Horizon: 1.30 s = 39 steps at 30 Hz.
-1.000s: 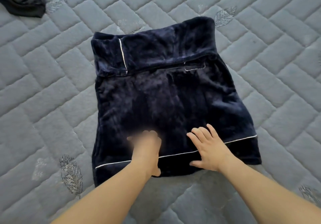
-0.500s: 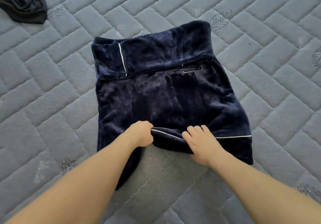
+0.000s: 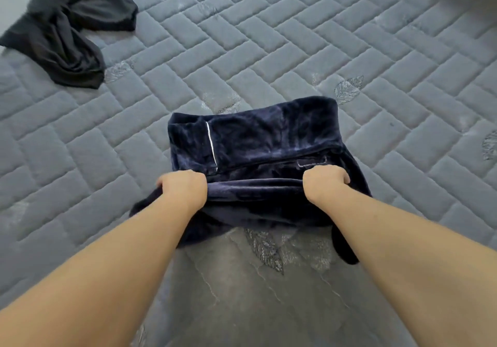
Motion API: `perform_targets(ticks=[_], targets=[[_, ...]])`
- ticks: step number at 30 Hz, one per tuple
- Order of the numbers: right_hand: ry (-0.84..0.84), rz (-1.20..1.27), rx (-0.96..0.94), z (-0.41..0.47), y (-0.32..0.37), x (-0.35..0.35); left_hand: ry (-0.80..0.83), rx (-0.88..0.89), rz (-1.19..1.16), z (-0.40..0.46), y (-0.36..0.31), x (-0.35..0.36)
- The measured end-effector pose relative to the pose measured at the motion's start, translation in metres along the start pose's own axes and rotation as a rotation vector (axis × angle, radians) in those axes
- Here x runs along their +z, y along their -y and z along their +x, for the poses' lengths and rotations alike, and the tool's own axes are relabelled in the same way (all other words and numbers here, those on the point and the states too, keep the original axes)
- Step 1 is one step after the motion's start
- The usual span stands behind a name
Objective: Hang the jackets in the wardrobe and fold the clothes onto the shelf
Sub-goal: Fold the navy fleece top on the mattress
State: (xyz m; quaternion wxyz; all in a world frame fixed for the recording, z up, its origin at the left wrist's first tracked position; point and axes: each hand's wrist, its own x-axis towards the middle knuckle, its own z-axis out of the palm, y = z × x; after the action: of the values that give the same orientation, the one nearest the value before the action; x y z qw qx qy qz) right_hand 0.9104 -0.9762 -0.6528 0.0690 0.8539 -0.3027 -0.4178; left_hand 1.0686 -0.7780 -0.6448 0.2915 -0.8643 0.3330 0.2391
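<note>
Head view: our left hand (image 3: 185,189) and right hand (image 3: 324,182) each grip the navy velvet garment's (image 3: 269,136) near fold. It lies on the quilted mattress (image 3: 376,50).

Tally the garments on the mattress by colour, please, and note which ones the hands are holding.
Navy velvet garment: 1, gripped along its near edge by the left hand and right hand.
Black garment: 1, crumpled at the far left, untouched.
Total: 2 garments on the grey quilted mattress.
</note>
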Motion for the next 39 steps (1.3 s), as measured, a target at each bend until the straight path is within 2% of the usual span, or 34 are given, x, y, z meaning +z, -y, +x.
perform_targets(ticks=[3,5,7,9,11,12,14,16,19,21,28,34,36,39], targets=[[-0.174,-0.080,0.065,0.037,-0.010,-0.070,-0.143,-0.095,0.118,0.040,0.034,-0.059],[-0.377,-0.133,0.102,0.067,-0.017,-0.108,-0.282,-0.166,0.192,0.071,0.053,-0.083],[-0.569,-0.131,0.117,0.100,-0.019,-0.131,-0.337,-0.193,0.109,0.105,0.055,-0.094],[-0.629,-0.117,0.097,0.131,-0.013,-0.132,-0.240,-0.129,-0.225,0.137,0.040,-0.088],[-0.584,-0.101,0.037,0.164,0.000,-0.107,0.003,-0.070,-0.481,0.164,0.014,-0.063],[-0.530,-0.061,0.009,0.180,0.005,-0.089,0.092,-0.058,-0.526,0.174,0.001,-0.045],[-0.467,0.079,-0.040,0.207,0.010,-0.057,0.116,-0.095,-0.534,0.193,-0.020,-0.005],[-0.570,0.219,-0.100,0.235,0.007,-0.039,0.085,-0.176,-0.514,0.215,-0.035,0.014],[-0.798,0.396,-0.184,0.257,0.001,-0.028,0.122,-0.240,-0.491,0.231,-0.044,0.011],[-0.863,0.423,-0.220,0.257,0.001,-0.027,0.144,-0.270,-0.449,0.230,-0.047,0.010],[-0.808,0.436,-0.240,0.255,-0.001,-0.032,0.167,-0.383,-0.432,0.238,-0.063,0.000],[-0.694,0.487,-0.253,0.256,-0.006,-0.034,0.164,-0.399,-0.441,0.237,-0.066,-0.002],[-0.637,0.552,-0.250,0.250,-0.010,-0.038,0.169,-0.391,-0.438,0.233,-0.066,-0.007],[-0.651,0.820,-0.221,0.227,-0.014,-0.045,0.181,-0.384,-0.450,0.225,-0.062,-0.015]])
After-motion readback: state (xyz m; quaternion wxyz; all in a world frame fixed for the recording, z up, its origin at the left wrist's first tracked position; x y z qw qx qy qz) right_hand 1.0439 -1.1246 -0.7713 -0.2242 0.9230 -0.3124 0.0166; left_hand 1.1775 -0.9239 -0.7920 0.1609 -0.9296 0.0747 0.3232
